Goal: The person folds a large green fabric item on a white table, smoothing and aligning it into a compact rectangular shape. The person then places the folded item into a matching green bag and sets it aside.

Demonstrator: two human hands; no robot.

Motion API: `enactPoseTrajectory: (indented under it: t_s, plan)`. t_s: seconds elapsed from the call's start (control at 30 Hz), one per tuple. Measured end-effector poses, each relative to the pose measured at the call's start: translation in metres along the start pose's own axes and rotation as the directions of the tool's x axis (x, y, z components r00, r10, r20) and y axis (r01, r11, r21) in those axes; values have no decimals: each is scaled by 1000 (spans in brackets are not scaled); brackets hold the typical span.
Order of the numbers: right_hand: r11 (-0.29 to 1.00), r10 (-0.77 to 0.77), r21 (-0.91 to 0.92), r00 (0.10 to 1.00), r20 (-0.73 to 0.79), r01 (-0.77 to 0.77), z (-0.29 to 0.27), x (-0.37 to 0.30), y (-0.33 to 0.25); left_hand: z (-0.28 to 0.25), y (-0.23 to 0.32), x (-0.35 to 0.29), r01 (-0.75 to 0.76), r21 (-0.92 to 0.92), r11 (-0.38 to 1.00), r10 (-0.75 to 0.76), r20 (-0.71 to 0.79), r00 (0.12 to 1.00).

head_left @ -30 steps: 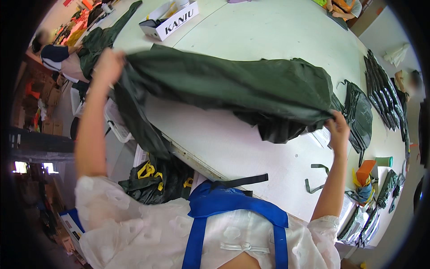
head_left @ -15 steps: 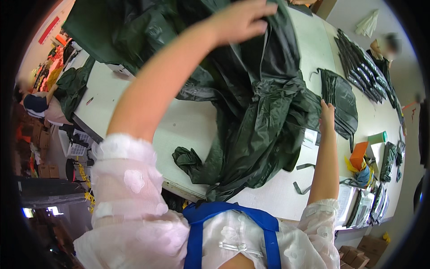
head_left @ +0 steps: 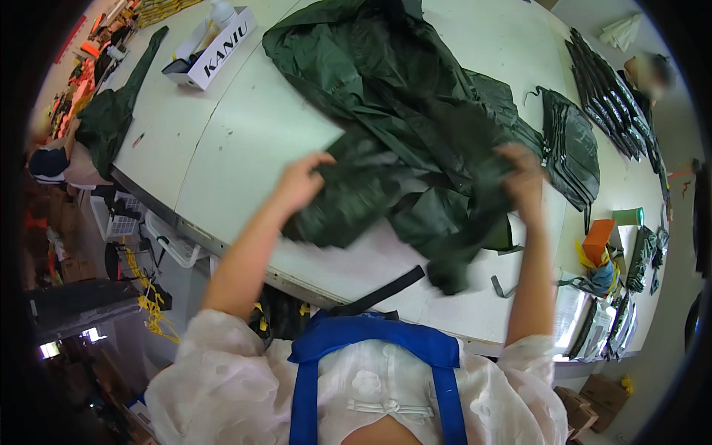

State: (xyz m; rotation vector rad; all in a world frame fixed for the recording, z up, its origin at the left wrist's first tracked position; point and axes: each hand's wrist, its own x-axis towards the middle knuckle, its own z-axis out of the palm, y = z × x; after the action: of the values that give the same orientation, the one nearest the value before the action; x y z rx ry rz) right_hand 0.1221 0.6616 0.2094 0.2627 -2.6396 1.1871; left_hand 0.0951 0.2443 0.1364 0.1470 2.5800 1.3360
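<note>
A large dark green rain garment (head_left: 371, 81) of thin shiny cloth lies crumpled across the table, and its near part is lifted and smeared by motion. My left hand (head_left: 300, 182) pinches the cloth at its left side, thumb and fingers closed on the edge. On the right side my right hand (head_left: 523, 178) is blurred, its fingers bent around a bunched part of the same garment. One blurred fold hangs down between my hands toward the table's near edge. Whether the piece is a coat or trousers, I cannot tell.
The pale table (head_left: 230, 178) carries a white box (head_left: 215, 55) with a bottle, a stack of dark green pouches (head_left: 569, 148), packed dark bags (head_left: 608, 104), an orange card (head_left: 598, 241) and a loose strap (head_left: 503, 287). A co-worker (head_left: 52, 162) handles green cloth at far left.
My left hand has drawn back from the far side to the garment's near left. The garment has shifted, uncovering the white box and more table at left. My right hand has risen slightly leftward.
</note>
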Motion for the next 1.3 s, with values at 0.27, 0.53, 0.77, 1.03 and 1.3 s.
enactPoseTrajectory:
  t_s: [0.27, 0.53, 0.77, 1.03, 1.3]
  plan:
    - [888, 448, 381, 300, -843, -256, -195, -29, 131, -71, 14, 18, -136, 716, 684, 506, -333, 796]
    - [793, 338, -479, 926, -170, -377, 83, -147, -4, 125, -20, -129, 82, -374, 924, 161, 573, 804]
    - [854, 468, -274, 883, 35, -442, 82, -69, 62, 61, 48, -137, 587, -597, 547, 84, 736, 671]
    - [515, 803, 761, 531, -269, -394, 13, -105, 71, 48, 100, -183, 754, -574, 319, 42, 803, 594]
    - [685, 689, 601, 633, -353, -411, 51, -307, -56, 102, 94, -189, 719, -567, -402, 485, 534, 693]
